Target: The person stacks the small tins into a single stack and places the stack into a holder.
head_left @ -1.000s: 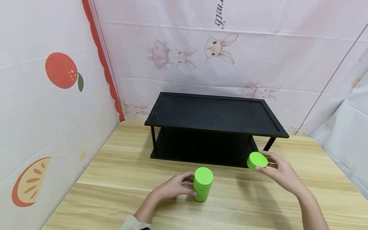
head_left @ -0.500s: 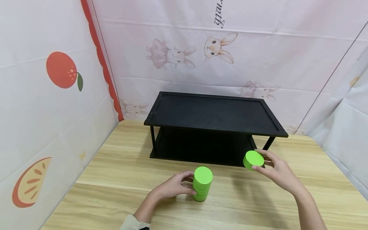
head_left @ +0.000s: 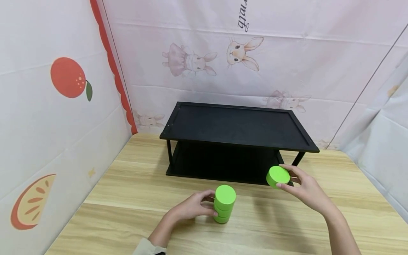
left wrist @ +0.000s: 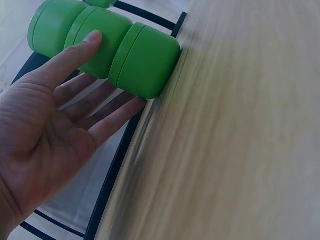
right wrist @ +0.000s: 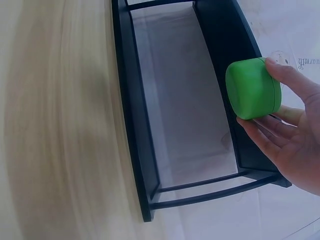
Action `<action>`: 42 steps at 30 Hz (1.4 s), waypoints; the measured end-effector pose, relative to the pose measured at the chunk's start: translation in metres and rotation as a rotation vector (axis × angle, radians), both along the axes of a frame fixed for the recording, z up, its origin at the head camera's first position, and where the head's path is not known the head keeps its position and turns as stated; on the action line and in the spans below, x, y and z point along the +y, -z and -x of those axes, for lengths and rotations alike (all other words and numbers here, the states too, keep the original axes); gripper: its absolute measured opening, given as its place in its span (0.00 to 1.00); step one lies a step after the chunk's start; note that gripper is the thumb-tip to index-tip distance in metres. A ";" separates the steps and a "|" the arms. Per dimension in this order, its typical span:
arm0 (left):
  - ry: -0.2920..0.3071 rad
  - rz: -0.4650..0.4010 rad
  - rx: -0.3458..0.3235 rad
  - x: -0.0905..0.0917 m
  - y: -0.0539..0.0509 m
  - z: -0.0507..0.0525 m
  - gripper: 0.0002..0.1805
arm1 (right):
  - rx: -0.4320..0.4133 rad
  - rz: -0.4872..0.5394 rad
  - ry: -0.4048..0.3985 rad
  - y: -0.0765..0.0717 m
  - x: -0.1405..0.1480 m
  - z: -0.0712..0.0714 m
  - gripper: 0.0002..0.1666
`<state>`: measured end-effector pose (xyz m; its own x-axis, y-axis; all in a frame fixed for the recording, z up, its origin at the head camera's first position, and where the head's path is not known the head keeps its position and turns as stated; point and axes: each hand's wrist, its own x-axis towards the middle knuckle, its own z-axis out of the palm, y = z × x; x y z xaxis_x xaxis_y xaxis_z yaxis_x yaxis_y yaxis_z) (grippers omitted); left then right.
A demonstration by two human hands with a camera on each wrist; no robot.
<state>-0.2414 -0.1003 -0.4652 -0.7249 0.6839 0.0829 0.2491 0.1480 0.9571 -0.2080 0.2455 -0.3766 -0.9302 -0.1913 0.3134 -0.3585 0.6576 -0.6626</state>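
Three green round containers form an upright stack (head_left: pixel 225 203) on the wooden table, in front of the black shelf. My left hand (head_left: pixel 192 206) grips the stack from its left side, thumb in front and fingers behind, as the left wrist view also shows on the green containers (left wrist: pixel 147 60). To the right, my right hand (head_left: pixel 307 189) holds one more green container (head_left: pixel 278 176) between thumb and fingers, above the table by the shelf's front right corner. In the right wrist view that container (right wrist: pixel 252 88) is pinched at its edge by the right hand (right wrist: pixel 295 130).
A two-tier black shelf (head_left: pixel 236 125) stands at the back of the wooden table (head_left: pixel 127 212). Behind it hangs a pale cloth (head_left: pixel 204 42) with rabbit pictures. A white cloth with fruit prints (head_left: pixel 68 78) lines the left side.
My right hand has moved a little to the left with its container, toward the stack. My left hand keeps its grip on the stack, which stays in place.
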 end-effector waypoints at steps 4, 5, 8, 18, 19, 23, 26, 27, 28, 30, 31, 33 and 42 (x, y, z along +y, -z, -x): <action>0.001 -0.005 -0.005 0.000 0.001 0.000 0.28 | 0.011 -0.013 -0.002 -0.003 -0.002 -0.001 0.33; 0.002 -0.008 -0.008 0.001 0.001 0.000 0.28 | 0.008 -0.016 -0.002 -0.003 -0.003 -0.001 0.33; 0.003 -0.012 -0.013 0.001 0.000 0.000 0.28 | -0.005 -0.025 0.001 -0.005 -0.004 -0.002 0.34; -0.001 -0.002 -0.002 0.000 -0.001 0.000 0.28 | 0.012 -0.045 -0.026 -0.012 -0.012 -0.003 0.35; -0.001 -0.004 -0.001 0.000 0.000 0.000 0.28 | 0.016 -0.043 -0.037 -0.012 -0.013 -0.003 0.35; 0.003 -0.006 -0.001 0.000 0.000 0.000 0.28 | 0.009 -0.040 -0.058 -0.013 -0.017 -0.003 0.34; 0.004 -0.009 -0.005 0.000 0.000 0.000 0.28 | 0.008 -0.034 -0.076 -0.013 -0.019 -0.002 0.34; 0.005 -0.012 -0.008 0.000 0.000 0.000 0.28 | 0.011 -0.032 -0.083 -0.013 -0.020 -0.002 0.34; 0.005 -0.013 -0.008 0.000 0.000 0.000 0.28 | 0.016 -0.031 -0.088 -0.013 -0.021 -0.002 0.34; 0.004 -0.012 -0.008 0.000 0.000 0.000 0.28 | 0.029 -0.033 -0.098 -0.013 -0.023 -0.002 0.34; 0.004 -0.013 -0.007 0.000 0.000 0.000 0.28 | 0.034 -0.033 -0.103 -0.013 -0.024 -0.002 0.34; 0.003 -0.010 -0.005 0.000 0.000 0.000 0.28 | 0.040 -0.035 -0.103 -0.013 -0.026 -0.002 0.34; 0.000 -0.009 -0.004 0.000 0.001 0.001 0.28 | 0.031 -0.031 -0.125 -0.016 -0.034 -0.002 0.35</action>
